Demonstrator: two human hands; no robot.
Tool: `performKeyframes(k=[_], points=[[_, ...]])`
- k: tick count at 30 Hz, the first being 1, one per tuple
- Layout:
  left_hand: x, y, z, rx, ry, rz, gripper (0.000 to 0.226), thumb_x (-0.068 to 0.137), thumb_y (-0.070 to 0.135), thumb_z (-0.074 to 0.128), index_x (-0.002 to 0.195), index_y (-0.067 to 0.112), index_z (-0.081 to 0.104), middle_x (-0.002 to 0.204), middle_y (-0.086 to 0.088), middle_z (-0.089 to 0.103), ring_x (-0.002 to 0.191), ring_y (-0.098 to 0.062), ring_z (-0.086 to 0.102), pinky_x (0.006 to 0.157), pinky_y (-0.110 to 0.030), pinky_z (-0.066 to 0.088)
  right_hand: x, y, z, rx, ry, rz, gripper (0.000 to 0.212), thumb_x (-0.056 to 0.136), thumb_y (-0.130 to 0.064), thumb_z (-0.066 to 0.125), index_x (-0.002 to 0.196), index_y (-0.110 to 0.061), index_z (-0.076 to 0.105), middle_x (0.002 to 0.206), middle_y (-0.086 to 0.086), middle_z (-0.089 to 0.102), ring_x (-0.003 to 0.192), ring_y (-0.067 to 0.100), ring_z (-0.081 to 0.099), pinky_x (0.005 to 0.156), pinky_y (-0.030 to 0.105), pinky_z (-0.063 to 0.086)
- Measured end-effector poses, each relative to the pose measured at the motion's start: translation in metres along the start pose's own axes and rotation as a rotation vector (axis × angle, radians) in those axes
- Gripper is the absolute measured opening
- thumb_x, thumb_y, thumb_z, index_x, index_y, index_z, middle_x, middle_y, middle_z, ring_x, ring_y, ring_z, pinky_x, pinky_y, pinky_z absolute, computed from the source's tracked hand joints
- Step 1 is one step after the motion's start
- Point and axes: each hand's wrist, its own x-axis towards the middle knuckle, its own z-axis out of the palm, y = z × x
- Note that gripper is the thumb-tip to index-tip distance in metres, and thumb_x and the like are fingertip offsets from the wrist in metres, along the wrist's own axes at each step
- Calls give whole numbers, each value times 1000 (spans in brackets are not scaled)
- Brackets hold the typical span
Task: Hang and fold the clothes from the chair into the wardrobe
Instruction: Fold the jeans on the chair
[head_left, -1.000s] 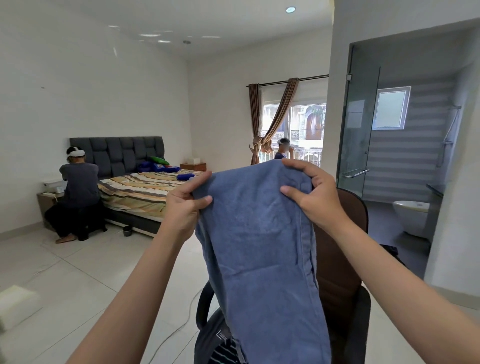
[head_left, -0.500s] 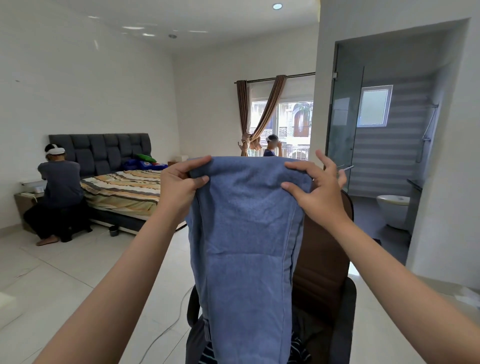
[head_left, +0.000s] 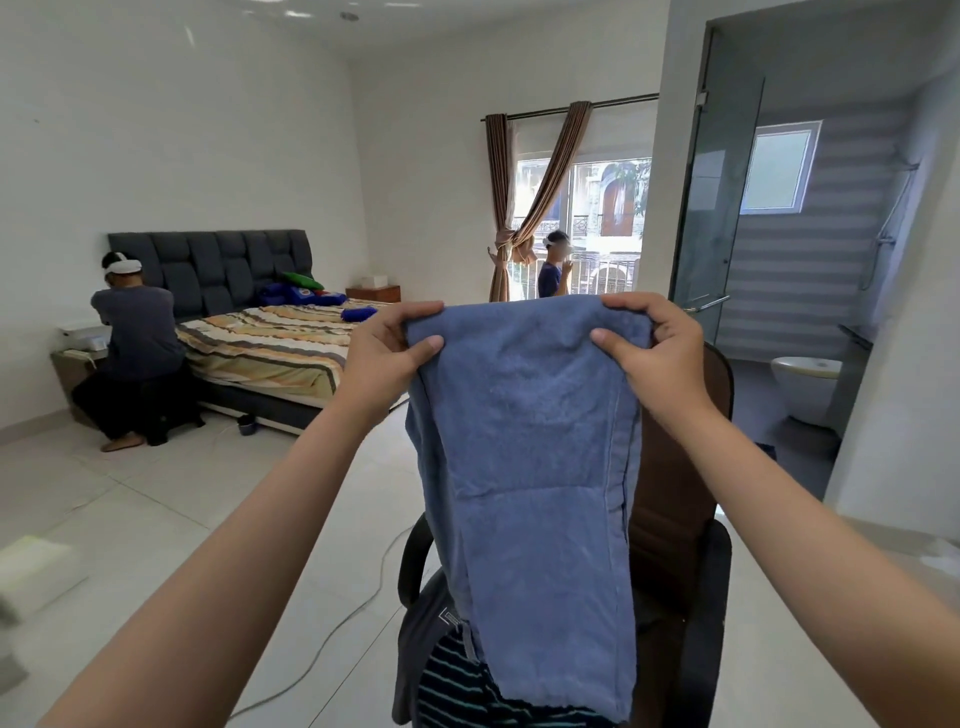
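Observation:
I hold a blue towel-like cloth (head_left: 530, 478) up in front of me, hanging lengthwise. My left hand (head_left: 387, 358) pinches its top left corner and my right hand (head_left: 657, 353) pinches the top right corner. Behind and below it stands a brown office chair (head_left: 675, 499) with black armrests. On the seat lie a dark garment (head_left: 421, 639) and a striped garment (head_left: 457, 691), partly hidden by the cloth. The wardrobe is not in view.
A bed (head_left: 270, 343) with a striped cover stands at the left wall, a person (head_left: 135, 338) crouched beside it. Another person (head_left: 553, 270) stands at the window. A white cable (head_left: 332, 634) runs over the floor. A glass door (head_left: 711, 208) opens onto a bathroom with a toilet (head_left: 805, 384).
Both hands have spread the cloth's top edge wider and flatter, with the right hand now closed on its corner. The view has shifted slightly to the right.

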Motion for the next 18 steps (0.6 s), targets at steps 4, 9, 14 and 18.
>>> performKeyframes(k=[4,9,14,18], points=[[-3,-7,8,-460,-27,-213,50,80,-8,63,113,28,61,135,-9,44,120,-28,53,91,-37,53,1,14,2,-96,-149,41,35,82,-11,73,110,-27,60,107,-9,63,101,2,59,88,19,47],[5,-25,21,-433,-45,-205,64,80,-21,52,121,29,58,132,8,46,126,-20,46,100,-37,47,-6,52,10,-623,-319,86,55,79,-39,72,129,-39,47,100,2,53,97,16,44,87,32,32],[32,-54,12,-412,16,-258,66,80,-22,51,122,29,58,131,11,47,123,-17,48,87,-27,54,-10,84,28,-264,-314,139,45,83,-19,72,120,-34,50,114,-22,58,105,0,56,78,21,45],[63,-73,8,-446,13,-235,67,80,-24,49,126,24,57,122,13,52,110,-11,55,78,-22,55,-10,112,52,17,-212,132,50,87,-10,67,128,-31,47,127,-20,53,123,6,50,96,29,47]])
